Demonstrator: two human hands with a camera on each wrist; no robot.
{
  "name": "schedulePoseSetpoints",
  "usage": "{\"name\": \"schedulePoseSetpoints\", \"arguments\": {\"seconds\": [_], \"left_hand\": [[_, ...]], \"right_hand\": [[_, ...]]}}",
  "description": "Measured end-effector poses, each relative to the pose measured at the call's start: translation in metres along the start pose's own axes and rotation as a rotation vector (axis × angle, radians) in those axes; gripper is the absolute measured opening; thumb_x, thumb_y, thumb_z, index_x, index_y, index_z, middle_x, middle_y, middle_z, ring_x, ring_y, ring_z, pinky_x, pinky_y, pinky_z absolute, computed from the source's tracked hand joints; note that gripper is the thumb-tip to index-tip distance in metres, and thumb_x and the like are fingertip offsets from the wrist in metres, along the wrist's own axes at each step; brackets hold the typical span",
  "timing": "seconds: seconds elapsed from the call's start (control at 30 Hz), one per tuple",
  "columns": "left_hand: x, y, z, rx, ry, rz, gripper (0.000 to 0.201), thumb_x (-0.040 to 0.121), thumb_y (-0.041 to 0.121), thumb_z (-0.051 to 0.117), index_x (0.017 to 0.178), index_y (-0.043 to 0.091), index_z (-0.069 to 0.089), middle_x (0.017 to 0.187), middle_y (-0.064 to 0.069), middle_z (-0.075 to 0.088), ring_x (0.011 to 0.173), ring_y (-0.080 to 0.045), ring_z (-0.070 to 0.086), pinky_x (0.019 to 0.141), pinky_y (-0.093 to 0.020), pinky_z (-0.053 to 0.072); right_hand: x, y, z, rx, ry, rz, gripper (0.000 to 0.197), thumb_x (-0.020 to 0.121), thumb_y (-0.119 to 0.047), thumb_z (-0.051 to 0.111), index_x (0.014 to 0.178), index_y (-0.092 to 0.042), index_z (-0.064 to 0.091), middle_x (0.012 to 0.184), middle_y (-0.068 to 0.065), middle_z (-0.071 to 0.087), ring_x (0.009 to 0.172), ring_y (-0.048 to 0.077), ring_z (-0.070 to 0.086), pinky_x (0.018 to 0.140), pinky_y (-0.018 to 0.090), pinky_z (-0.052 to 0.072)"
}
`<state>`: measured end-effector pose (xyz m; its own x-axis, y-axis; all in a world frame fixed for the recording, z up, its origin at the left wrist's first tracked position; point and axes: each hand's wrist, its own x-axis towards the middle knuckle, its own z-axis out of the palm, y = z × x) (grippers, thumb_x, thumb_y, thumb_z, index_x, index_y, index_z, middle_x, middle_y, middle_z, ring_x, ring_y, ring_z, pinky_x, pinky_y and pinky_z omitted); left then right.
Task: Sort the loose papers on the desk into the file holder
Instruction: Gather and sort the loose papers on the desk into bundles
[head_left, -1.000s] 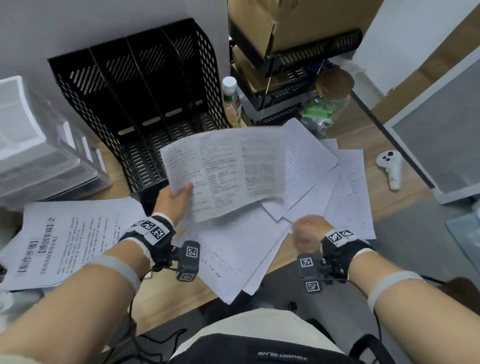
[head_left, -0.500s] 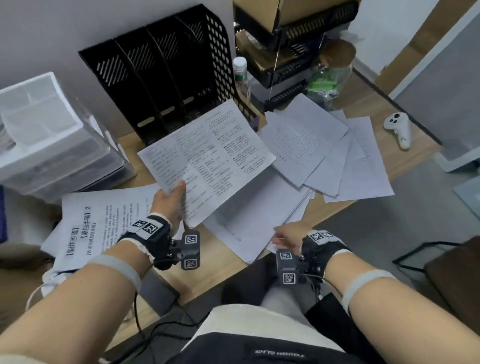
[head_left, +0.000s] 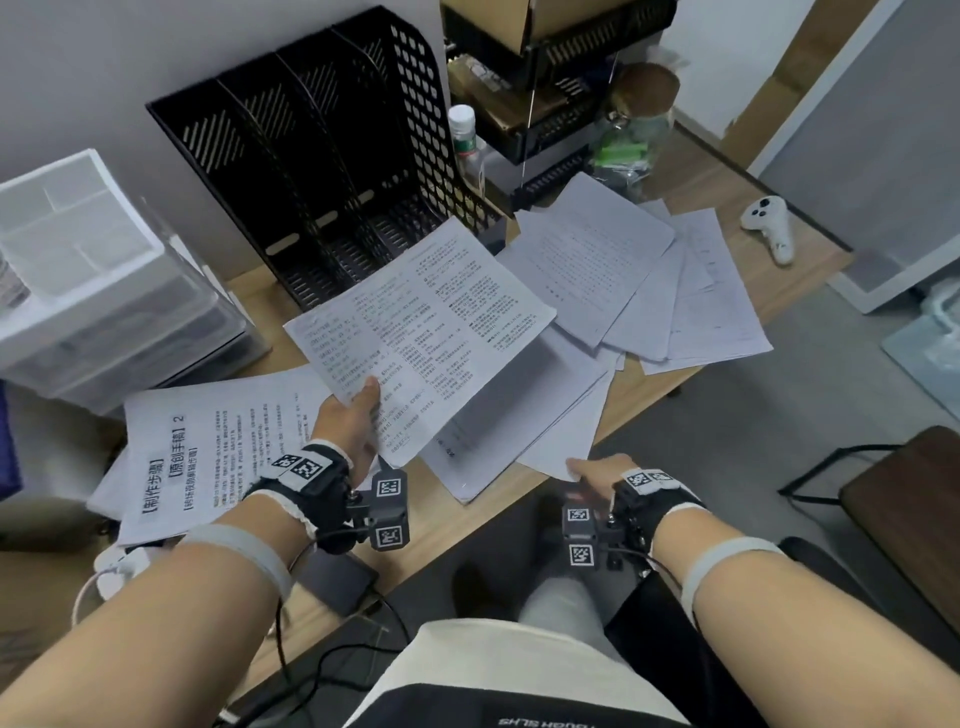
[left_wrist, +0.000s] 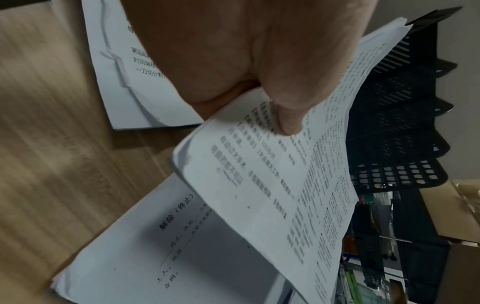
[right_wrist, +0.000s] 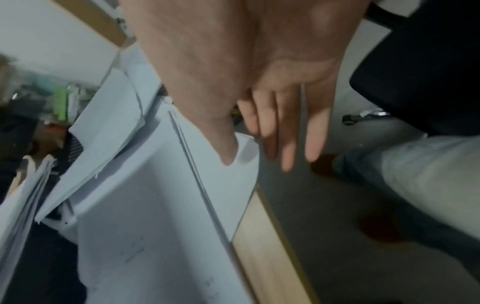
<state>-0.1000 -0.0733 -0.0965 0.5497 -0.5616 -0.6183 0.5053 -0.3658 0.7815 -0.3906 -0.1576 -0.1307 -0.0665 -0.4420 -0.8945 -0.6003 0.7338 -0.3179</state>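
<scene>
My left hand (head_left: 358, 415) pinches the near corner of a printed sheet (head_left: 431, 338), thumb on top, and holds it tilted above the desk in front of the black mesh file holder (head_left: 322, 156), whose slots look empty. In the left wrist view the thumb (left_wrist: 285, 121) presses on the sheet (left_wrist: 285, 195); the fingers are hidden under it. My right hand (head_left: 592, 470) is at the desk's front edge with its thumb (right_wrist: 228, 156) resting on the overhanging corner of a paper stack (head_left: 535, 415). Its fingers (right_wrist: 285, 144) are straight, beyond the paper's edge.
More loose sheets (head_left: 675, 291) fan out at the right, and a stack with a bold heading (head_left: 208, 457) lies at the left. A white drawer unit (head_left: 93, 280), a bottle (head_left: 465, 140), a jar (head_left: 639, 130), a white controller (head_left: 771, 228) and a dark device (head_left: 337, 577) stand around them.
The held sheet has swung leftwards and tilted in front of the holder. My right hand has slid from the middle papers to the stack's near corner and its fingers have straightened.
</scene>
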Motion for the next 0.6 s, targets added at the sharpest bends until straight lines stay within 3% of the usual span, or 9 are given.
{"name": "schedulePoseSetpoints", "arguments": {"seconds": [0.07, 0.17, 0.23, 0.3, 0.4, 0.47, 0.53, 0.6], "left_hand": [[0.001, -0.002, -0.002, 0.012, 0.002, 0.004, 0.039, 0.102, 0.019, 0.055, 0.139, 0.006, 0.053, 0.126, -0.012, 0.069, 0.105, -0.028, 0.070, 0.089, -0.048, 0.057], [0.002, -0.002, -0.004, 0.039, 0.006, 0.018, 0.038, 0.101, 0.020, 0.056, 0.137, 0.006, 0.054, 0.124, -0.012, 0.070, 0.103, -0.028, 0.071, 0.090, -0.050, 0.056], [0.003, 0.001, -0.004, 0.059, 0.009, 0.035, 0.038, 0.101, 0.020, 0.056, 0.136, 0.005, 0.055, 0.124, -0.014, 0.070, 0.104, -0.030, 0.070, 0.093, -0.053, 0.055], [0.003, 0.006, -0.001, 0.066, 0.007, 0.050, 0.039, 0.101, 0.021, 0.057, 0.136, 0.004, 0.055, 0.125, -0.016, 0.069, 0.108, -0.035, 0.069, 0.097, -0.057, 0.053], [0.003, 0.019, 0.006, 0.069, 0.000, 0.101, 0.041, 0.101, 0.021, 0.057, 0.137, 0.004, 0.054, 0.128, -0.016, 0.068, 0.114, -0.036, 0.066, 0.101, -0.056, 0.051], [0.000, 0.030, 0.011, 0.062, -0.008, 0.145, 0.041, 0.101, 0.021, 0.056, 0.138, 0.003, 0.054, 0.129, -0.015, 0.067, 0.112, -0.034, 0.067, 0.102, -0.053, 0.051], [-0.001, 0.041, 0.015, 0.059, -0.011, 0.182, 0.039, 0.102, 0.019, 0.055, 0.136, 0.002, 0.054, 0.127, -0.014, 0.067, 0.111, -0.032, 0.067, 0.101, -0.050, 0.052], [-0.002, 0.050, 0.016, 0.033, 0.002, 0.194, 0.035, 0.101, 0.019, 0.056, 0.133, 0.003, 0.056, 0.125, -0.014, 0.068, 0.110, -0.033, 0.067, 0.100, -0.050, 0.052]], "right_hand": [[0.002, -0.002, 0.003, 0.171, -0.034, -0.024, 0.026, 0.090, -0.012, 0.065, 0.108, 0.006, 0.059, 0.081, 0.018, 0.072, 0.056, 0.019, 0.069, 0.040, 0.023, 0.051], [0.005, -0.012, -0.002, 0.211, 0.013, -0.061, 0.015, 0.091, -0.010, 0.065, 0.088, 0.004, 0.065, 0.049, 0.008, 0.067, 0.034, 0.010, 0.058, 0.035, 0.015, 0.043], [-0.008, -0.025, -0.010, 0.174, -0.023, -0.153, 0.016, 0.093, -0.013, 0.063, 0.082, -0.002, 0.063, 0.052, 0.006, 0.067, 0.041, 0.011, 0.057, 0.042, 0.020, 0.044], [-0.025, -0.046, -0.023, 0.086, 0.004, -0.388, 0.017, 0.093, -0.017, 0.062, 0.080, -0.007, 0.056, 0.064, 0.009, 0.064, 0.052, 0.017, 0.060, 0.053, 0.027, 0.048], [-0.059, -0.086, -0.045, -0.080, 0.119, -0.740, 0.030, 0.082, -0.031, 0.063, 0.061, -0.013, 0.048, 0.062, 0.009, 0.050, 0.062, 0.021, 0.053, 0.064, 0.038, 0.046], [-0.088, -0.113, -0.056, -0.027, 0.068, -0.854, 0.027, 0.080, -0.036, 0.062, 0.070, -0.011, 0.057, 0.073, 0.015, 0.057, 0.074, 0.023, 0.056, 0.076, 0.048, 0.055], [-0.122, -0.136, -0.063, 0.064, -0.032, -0.917, 0.018, 0.091, -0.025, 0.060, 0.074, -0.020, 0.064, 0.084, 0.008, 0.063, 0.088, 0.021, 0.060, 0.090, 0.051, 0.054], [-0.156, -0.153, -0.068, 0.120, -0.100, -0.996, 0.032, 0.097, -0.015, 0.056, 0.067, -0.025, 0.063, 0.077, -0.003, 0.061, 0.084, 0.015, 0.061, 0.092, 0.048, 0.054]]}}
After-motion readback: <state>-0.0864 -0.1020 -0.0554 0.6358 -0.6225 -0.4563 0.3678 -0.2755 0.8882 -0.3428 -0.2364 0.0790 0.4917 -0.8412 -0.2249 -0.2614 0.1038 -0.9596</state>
